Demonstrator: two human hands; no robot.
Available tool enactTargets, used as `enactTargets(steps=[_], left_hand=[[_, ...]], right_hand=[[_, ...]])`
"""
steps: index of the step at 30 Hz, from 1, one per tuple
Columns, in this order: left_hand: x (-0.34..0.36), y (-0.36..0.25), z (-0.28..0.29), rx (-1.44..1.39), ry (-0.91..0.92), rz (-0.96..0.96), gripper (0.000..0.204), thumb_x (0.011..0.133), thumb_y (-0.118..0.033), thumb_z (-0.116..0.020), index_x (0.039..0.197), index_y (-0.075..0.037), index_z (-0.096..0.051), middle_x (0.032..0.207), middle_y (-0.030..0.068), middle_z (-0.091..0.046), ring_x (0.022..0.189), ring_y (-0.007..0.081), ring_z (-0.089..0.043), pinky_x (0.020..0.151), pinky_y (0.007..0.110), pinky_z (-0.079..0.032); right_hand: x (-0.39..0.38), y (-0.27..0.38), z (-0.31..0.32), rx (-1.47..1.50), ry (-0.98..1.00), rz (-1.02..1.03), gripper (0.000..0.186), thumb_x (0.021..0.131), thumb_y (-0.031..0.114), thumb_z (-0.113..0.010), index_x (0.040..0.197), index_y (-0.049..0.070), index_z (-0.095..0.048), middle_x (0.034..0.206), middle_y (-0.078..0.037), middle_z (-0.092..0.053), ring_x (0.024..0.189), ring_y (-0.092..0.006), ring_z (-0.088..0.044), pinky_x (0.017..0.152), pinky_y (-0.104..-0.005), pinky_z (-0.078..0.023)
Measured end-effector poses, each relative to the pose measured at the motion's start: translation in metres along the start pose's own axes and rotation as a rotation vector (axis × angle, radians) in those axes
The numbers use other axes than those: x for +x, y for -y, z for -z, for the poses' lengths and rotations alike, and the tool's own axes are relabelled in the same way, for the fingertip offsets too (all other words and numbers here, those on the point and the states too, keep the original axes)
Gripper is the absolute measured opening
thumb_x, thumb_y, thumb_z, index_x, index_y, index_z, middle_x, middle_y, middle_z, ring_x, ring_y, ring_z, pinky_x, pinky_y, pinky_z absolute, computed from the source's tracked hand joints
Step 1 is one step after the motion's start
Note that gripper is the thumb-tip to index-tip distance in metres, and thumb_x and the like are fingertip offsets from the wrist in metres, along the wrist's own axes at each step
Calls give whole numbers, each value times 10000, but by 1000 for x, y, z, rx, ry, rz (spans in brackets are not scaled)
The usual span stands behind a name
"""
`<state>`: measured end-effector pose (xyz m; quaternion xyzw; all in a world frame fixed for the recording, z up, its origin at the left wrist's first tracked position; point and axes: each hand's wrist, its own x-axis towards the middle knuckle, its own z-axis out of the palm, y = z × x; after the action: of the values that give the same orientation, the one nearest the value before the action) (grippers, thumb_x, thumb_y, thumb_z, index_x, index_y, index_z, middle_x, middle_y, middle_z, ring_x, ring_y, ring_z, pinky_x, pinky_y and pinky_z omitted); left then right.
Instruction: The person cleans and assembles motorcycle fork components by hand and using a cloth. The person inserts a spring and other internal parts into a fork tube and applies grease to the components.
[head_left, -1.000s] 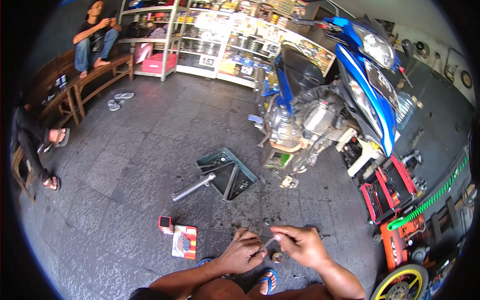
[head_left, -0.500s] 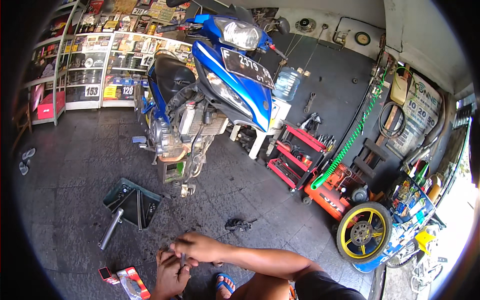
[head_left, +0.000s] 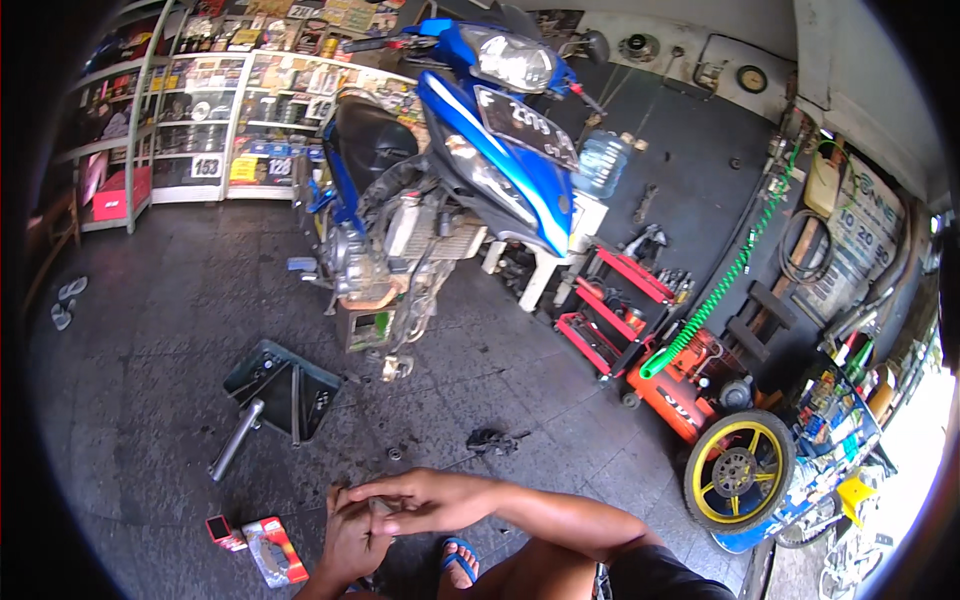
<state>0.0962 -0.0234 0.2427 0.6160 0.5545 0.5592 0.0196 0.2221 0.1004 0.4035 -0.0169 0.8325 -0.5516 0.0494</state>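
Note:
My two hands meet low in the picture, over the floor. My left hand point(head_left: 352, 545) is closed around something small and greyish that I cannot make out, since fingers cover most of it. Over its top lies my right hand point(head_left: 440, 500), fingers stretched forward and thumb apart, touching the left hand. Left of them on the floor lie a flat red-and-white box point(head_left: 273, 552) and a small red box with a dark face point(head_left: 222, 530). Beyond these are a metal tube-like tool point(head_left: 236, 440) and a dark tray point(head_left: 320, 400) with long tools in it.
A blue motorcycle point(head_left: 500, 150) without its front wheel stands ahead on a support. To the right are a red tool cart point(head_left: 600, 340), an orange compressor point(head_left: 665, 400) and a yellow-rimmed wheel point(head_left: 740, 475). A dark crumpled thing point(head_left: 495, 441) and a small ring point(head_left: 394, 454) lie on the floor.
My right hand's fingers have gone from a pinch at a metal piece to stretched out over the left hand. The whole view has shifted slightly.

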Motion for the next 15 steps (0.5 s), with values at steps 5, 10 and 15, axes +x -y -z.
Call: enactTargets(steps=[5,10,15], left_hand=[[0,-7,3,74,18,31,154,829,-208,-638,915,-110,-719,912,79,-688,1010,285,-578,1032,536,-330],[2,-11,11,76,58,59,114,843,-179,-622,837,-93,-697,909,56,-695,1042,298,-568,1014,469,-343],[0,-7,13,84,88,59,145,865,-200,-615,846,-74,-685,873,63,-688,1033,280,-571,1043,509,-319]], right_hand=[[16,-24,0,-843,-142,-82,370,1005,334,-618,1127,-14,-644,757,-45,-628,608,-139,-597,572,-326,-495],[24,-31,-2,471,-285,-383,316,1020,329,-557,1076,38,-665,718,-48,-650,540,-94,-558,496,-264,-442],[9,-18,0,-179,-361,-27,286,977,301,-653,1092,43,-698,842,-60,-733,516,-121,-607,510,-276,-493]])
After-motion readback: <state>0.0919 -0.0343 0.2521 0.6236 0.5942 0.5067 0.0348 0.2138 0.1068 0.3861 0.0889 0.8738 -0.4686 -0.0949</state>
